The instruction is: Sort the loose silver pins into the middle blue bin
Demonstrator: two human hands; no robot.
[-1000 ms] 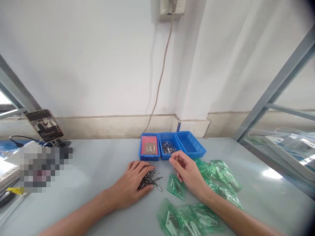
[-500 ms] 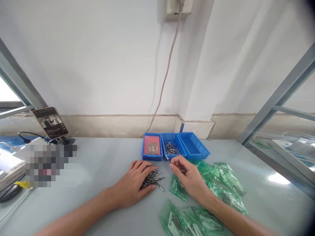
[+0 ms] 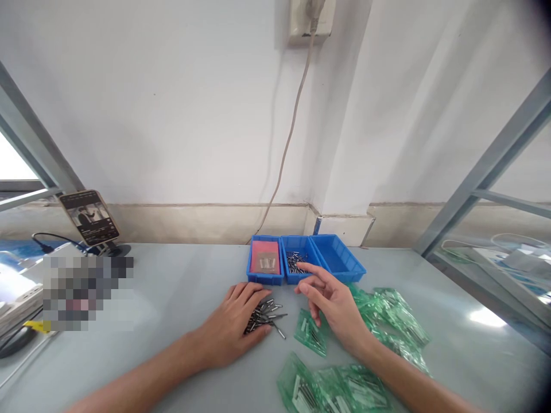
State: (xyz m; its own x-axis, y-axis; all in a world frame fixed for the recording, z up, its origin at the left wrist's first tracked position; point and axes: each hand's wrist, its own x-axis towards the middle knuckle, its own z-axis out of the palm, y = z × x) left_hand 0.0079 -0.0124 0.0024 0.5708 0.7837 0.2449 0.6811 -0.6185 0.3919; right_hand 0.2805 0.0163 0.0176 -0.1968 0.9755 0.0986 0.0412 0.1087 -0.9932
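My left hand (image 3: pixel 236 324) lies on the table with its fingers stretched out, cupped around the left side of a loose pile of small dark metal pins (image 3: pixel 267 312). My right hand (image 3: pixel 333 304) hovers in front of the middle blue bin (image 3: pixel 297 278), its fingers apart and no piece visible in them. That bin holds many similar metal pins (image 3: pixel 294 261), partly covered by the right index finger. Just below my right hand is a small green plastic bag (image 3: pixel 310 332) with pins inside.
The left blue bin (image 3: pixel 266 280) holds a pink sheet (image 3: pixel 260 250) and a small clear bag. Beside the middle bin stands the right blue bin (image 3: pixel 340 258). Several green bags (image 3: pixel 391 312) lie at right, more (image 3: pixel 331 387) in front. A phone (image 3: pixel 89 217) stands far left.
My right hand has let go of the thin metal pin it pinched, and its fingers have spread at the middle bin. My left hand stays by the pile.
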